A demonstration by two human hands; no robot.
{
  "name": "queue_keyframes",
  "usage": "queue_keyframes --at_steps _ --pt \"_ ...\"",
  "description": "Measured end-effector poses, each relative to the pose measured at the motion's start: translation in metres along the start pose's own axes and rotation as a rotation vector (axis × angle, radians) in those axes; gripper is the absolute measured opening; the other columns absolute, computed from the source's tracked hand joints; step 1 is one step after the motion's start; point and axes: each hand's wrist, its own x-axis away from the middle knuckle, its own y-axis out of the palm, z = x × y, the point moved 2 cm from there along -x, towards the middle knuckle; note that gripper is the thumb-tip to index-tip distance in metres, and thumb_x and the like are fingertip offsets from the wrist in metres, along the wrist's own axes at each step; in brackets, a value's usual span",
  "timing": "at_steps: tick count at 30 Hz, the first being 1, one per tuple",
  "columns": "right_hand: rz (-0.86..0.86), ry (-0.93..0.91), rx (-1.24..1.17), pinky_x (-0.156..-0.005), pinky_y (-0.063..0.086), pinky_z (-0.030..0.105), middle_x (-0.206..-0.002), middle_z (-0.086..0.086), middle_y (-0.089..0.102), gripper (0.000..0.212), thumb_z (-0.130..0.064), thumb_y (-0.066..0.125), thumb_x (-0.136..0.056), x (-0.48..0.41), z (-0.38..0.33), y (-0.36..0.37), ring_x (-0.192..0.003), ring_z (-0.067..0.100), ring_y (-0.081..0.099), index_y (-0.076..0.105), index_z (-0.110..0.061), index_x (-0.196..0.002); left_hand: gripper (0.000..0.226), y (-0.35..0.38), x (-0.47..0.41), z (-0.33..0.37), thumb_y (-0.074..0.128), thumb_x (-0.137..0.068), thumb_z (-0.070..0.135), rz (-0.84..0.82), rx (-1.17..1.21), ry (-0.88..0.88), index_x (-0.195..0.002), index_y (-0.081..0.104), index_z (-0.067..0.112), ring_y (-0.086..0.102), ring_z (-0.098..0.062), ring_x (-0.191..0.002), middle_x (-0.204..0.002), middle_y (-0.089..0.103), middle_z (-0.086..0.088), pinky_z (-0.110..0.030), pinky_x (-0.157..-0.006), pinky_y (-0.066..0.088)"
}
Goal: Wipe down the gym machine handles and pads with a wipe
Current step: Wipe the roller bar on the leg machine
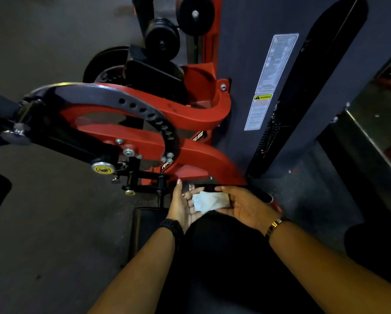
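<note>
A folded white wipe sits between my two hands, low in the middle of the view. My left hand is palm up with fingers straight, and the wipe's left end lies on its fingertips. My right hand holds the wipe's right end between thumb and fingers. Both hands hover just in front of the red gym machine. Two black roller pads stand at the top of the machine. A black seat pad lies just below my left hand.
The machine's grey weight-stack housing with warning labels rises on the right. A black adjustment arc with holes and a yellow-tipped pin jut out to the left. Dark rubber floor lies left; another machine stands at the right edge.
</note>
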Motion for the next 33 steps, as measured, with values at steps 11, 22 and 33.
queue_keyframes --at_steps 11,22,33 --pt "0.007 -0.142 0.075 -0.068 0.058 0.035 -0.092 0.007 0.062 0.019 0.008 0.056 -0.088 -0.041 0.006 0.005 -0.085 0.023 0.064 0.05 -0.01 -0.083 0.05 -0.031 -0.037 0.005 0.028 -0.102 0.048 0.155 0.259 0.279 -0.104 0.066 0.014 0.065 -0.021 -0.101 -0.106 0.069 -0.008 -0.029 -0.087 0.05" --pt "0.242 -0.757 0.913 -0.066 0.045 0.027 -0.083 0.002 0.054 0.015 -0.003 0.053 -0.09 -0.093 -0.004 0.048 -0.077 0.022 0.055 0.043 -0.014 -0.093 0.08 -0.047 -0.075 -0.017 0.011 -0.093 0.069 -0.01 0.333 0.103 -0.146 0.039 0.016 0.042 -0.025 -0.136 -0.147 0.045 -0.015 -0.038 -0.116 0.024" --pt "-0.181 -0.74 1.739 -0.085 0.044 0.04 -0.107 0.009 0.057 0.028 -0.018 0.064 -0.078 -0.127 0.027 0.053 -0.1 0.026 0.053 0.053 -0.01 -0.103 0.101 -0.052 -0.092 -0.02 0.001 -0.086 0.078 -0.045 0.373 0.021 -0.148 0.032 0.005 0.052 -0.026 -0.12 -0.143 0.047 -0.017 -0.037 -0.106 0.035"
